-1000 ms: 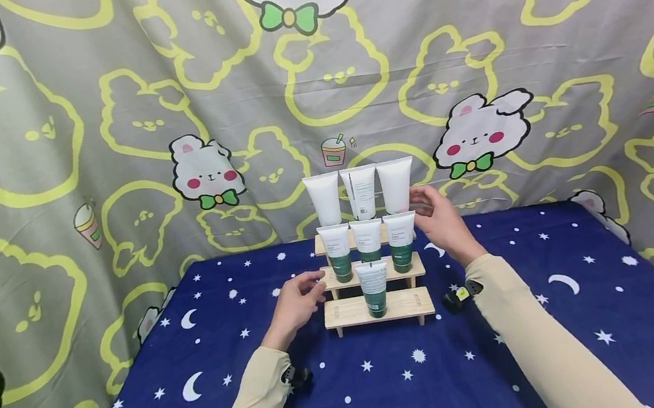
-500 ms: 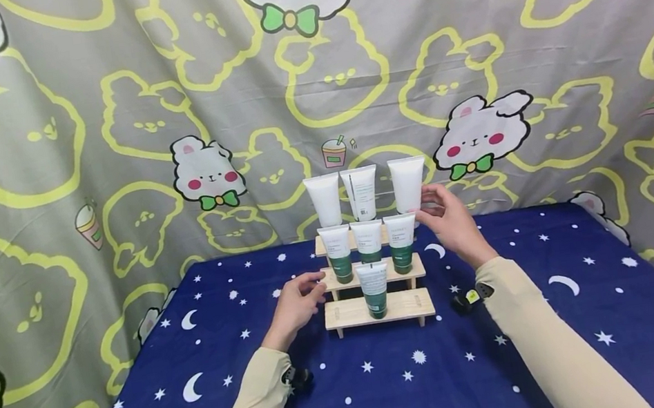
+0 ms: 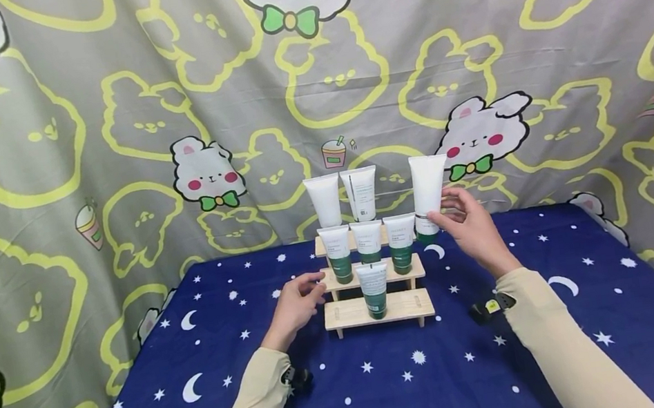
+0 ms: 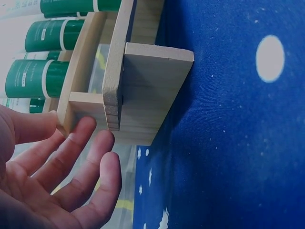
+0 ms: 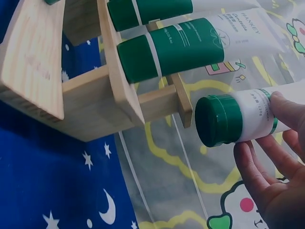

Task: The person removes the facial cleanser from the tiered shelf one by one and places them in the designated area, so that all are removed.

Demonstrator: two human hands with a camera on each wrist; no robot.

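Note:
My right hand (image 3: 470, 229) grips a white tube with a green cap (image 3: 428, 186) upright, cap down, to the right of the wooden tiered stand (image 3: 342, 313). In the right wrist view, the tube's green cap (image 5: 217, 120) is apart from the shelves, and my thumb and fingers hold its white body. My left hand (image 3: 297, 306) is at the left end of the middle shelf. In the left wrist view, that hand's thumb (image 4: 35, 126) lies against the shelf's corner, with the fingers curved on its other side. Three tubes (image 3: 367, 236) stand on the middle shelf.
Two white tubes (image 3: 325, 201) stay on the top shelf, and a single tube (image 3: 374, 289) stands on the bottom one. A dark blue cloth with moons and stars (image 3: 391, 390) covers the table. A patterned grey curtain (image 3: 260, 88) hangs close behind.
My right hand has lifted the right-hand tube off the top shelf and carried it rightward, clear of the stand. The left hand has stayed in place.

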